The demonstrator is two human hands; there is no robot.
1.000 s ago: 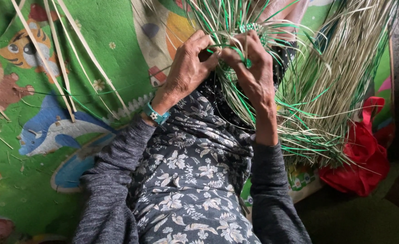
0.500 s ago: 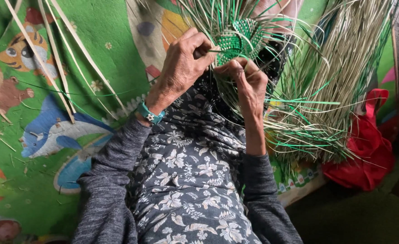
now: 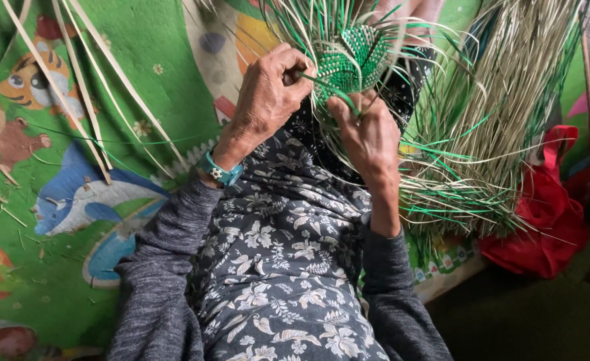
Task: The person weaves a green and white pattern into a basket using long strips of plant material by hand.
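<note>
A small green woven piece [image 3: 352, 61] with many loose green and pale strands sticking out sits over my lap at the top centre. My left hand [image 3: 265, 100] pinches a green strand at the piece's left edge, and a teal bracelet [image 3: 220, 172] circles that wrist. My right hand [image 3: 368, 137] grips the lower edge of the woven piece from below, fingers closed on strands. Both arms wear grey sleeves over a dark floral dress [image 3: 281, 267].
A thick bundle of pale and green straw [image 3: 489, 147] lies to the right. A red cloth bag [image 3: 549, 214] sits beside it. Long pale strips [image 3: 81, 100] lie on the green cartoon-printed mat [image 3: 54, 220] at left. The mat's edge and dark floor are at the lower right.
The woven piece has been lifted and turned, so its green weave shows more fully. My left hand has shifted to its left edge; my right hand has dropped beneath it.
</note>
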